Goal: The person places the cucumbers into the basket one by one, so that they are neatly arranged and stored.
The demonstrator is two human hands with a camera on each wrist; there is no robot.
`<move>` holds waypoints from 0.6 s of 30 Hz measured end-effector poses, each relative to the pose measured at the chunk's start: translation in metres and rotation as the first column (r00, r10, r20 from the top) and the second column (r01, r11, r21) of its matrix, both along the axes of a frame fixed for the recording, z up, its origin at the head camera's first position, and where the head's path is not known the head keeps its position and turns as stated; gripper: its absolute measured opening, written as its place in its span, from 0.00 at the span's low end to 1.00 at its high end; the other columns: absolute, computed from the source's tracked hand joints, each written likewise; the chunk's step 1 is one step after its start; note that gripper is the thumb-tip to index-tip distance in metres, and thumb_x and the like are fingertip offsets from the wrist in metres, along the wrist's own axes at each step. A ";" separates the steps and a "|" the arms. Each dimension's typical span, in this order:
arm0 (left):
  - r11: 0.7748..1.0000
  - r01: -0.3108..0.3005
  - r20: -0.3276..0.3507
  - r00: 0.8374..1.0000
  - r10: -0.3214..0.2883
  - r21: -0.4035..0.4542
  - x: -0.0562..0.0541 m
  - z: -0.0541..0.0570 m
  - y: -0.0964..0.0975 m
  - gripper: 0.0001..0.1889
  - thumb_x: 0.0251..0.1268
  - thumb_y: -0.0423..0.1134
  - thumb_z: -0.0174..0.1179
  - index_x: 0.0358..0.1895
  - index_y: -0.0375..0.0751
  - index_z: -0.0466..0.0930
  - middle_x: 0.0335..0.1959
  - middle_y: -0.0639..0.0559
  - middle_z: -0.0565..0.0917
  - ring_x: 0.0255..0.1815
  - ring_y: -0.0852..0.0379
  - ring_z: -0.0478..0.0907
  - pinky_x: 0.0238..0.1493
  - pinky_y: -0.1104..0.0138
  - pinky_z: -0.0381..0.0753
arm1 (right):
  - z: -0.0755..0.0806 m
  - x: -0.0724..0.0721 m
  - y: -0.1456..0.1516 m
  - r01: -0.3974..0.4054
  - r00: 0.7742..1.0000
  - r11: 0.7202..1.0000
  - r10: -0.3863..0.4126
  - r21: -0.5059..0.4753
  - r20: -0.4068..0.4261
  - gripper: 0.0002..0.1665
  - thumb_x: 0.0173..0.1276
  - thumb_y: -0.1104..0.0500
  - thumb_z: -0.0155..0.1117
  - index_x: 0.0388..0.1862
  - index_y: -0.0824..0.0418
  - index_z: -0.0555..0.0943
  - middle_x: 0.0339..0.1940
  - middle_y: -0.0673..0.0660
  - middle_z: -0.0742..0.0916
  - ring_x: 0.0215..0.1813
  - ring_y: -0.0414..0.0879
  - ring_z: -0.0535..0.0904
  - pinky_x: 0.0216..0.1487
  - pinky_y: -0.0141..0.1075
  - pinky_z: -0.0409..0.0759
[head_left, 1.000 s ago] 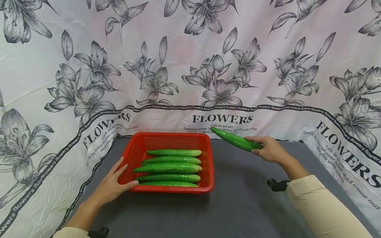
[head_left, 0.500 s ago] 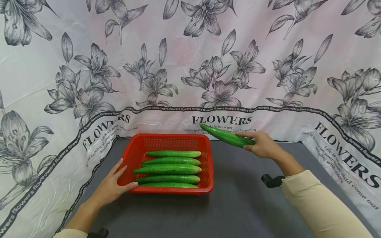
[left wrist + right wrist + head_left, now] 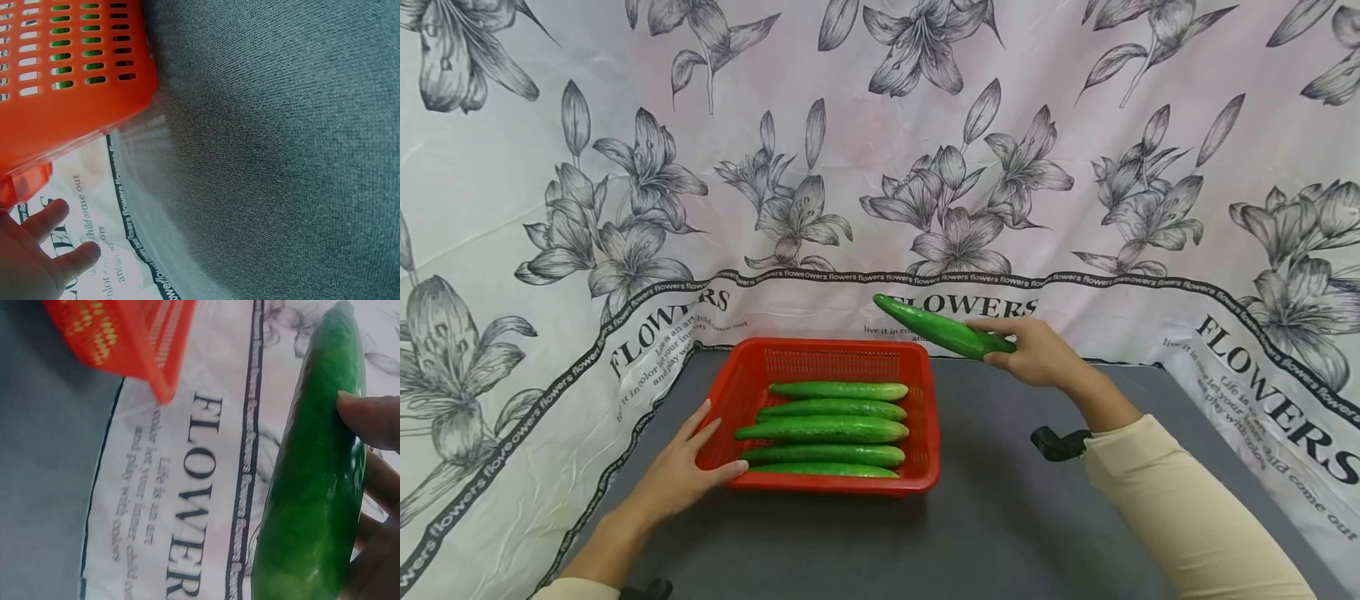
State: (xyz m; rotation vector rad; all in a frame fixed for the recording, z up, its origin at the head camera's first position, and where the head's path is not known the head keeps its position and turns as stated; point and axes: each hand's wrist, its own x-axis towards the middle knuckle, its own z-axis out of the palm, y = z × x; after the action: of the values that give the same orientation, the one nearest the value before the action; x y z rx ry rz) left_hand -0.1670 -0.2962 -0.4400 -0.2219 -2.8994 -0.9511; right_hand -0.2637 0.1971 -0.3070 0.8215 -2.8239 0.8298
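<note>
My right hand (image 3: pixel 1037 350) grips a green cucumber (image 3: pixel 936 327) near one end, in the air above the table, its far tip pointing up and left past the basket's back right corner. In the right wrist view the thumb (image 3: pixel 369 419) presses along the cucumber's side. A red plastic basket (image 3: pixel 934 417) stands on the table with several cucumbers (image 3: pixel 827 429) lying side by side in it. My left hand (image 3: pixel 677 467) rests at the basket's front left corner, fingers spread and thumb on the rim. The left wrist view shows two of its fingers (image 3: pixel 78 259) extended beside the basket wall (image 3: pixel 81 106).
The table has a dark grey cloth top (image 3: pixel 1000 517). Behind and at both sides hangs a white curtain (image 3: pixel 865 133) printed with flowers and lettering. A black strap mount (image 3: pixel 1060 443) sticks out from the right wrist.
My right hand has carried the cucumber left and slightly up, so its tip now reaches over the basket's back right corner. The left hand and the basket have stayed in place.
</note>
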 end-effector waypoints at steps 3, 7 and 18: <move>1.000 0.002 0.004 1.000 -0.002 -0.002 0.000 -0.001 0.000 0.49 0.55 0.64 0.65 0.71 0.30 0.62 0.77 0.44 0.48 0.68 0.33 0.54 0.58 0.36 0.60 | 0.003 -0.001 -0.009 -0.020 1.000 1.000 0.020 -0.013 0.014 0.31 0.63 0.67 0.66 0.66 0.57 0.75 0.51 0.67 0.83 0.31 0.50 0.74 0.29 0.40 0.70; 1.000 -0.004 0.004 1.000 0.004 0.002 -0.001 0.000 -0.001 0.49 0.55 0.64 0.64 0.71 0.30 0.62 0.77 0.44 0.48 0.69 0.33 0.54 0.59 0.36 0.60 | 0.005 -0.003 -0.025 -0.061 0.998 0.998 0.061 -0.033 0.023 0.31 0.63 0.67 0.66 0.66 0.56 0.76 0.50 0.64 0.83 0.31 0.50 0.73 0.28 0.40 0.71; 1.000 -0.004 0.006 1.000 0.004 -0.005 0.001 0.002 0.000 0.49 0.55 0.64 0.64 0.70 0.30 0.62 0.77 0.43 0.48 0.68 0.33 0.55 0.58 0.37 0.61 | 0.006 -0.015 -0.065 -0.142 0.986 0.987 0.148 -0.076 0.073 0.32 0.62 0.66 0.67 0.66 0.52 0.76 0.57 0.62 0.81 0.42 0.52 0.77 0.30 0.39 0.72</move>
State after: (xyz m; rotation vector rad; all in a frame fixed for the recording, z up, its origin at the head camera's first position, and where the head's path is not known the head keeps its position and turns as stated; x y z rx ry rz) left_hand -0.1665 -0.2959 -0.4376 -0.2131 -2.9071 -0.9461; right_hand -0.2784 0.1316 -0.3012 1.0158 -2.8091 0.9970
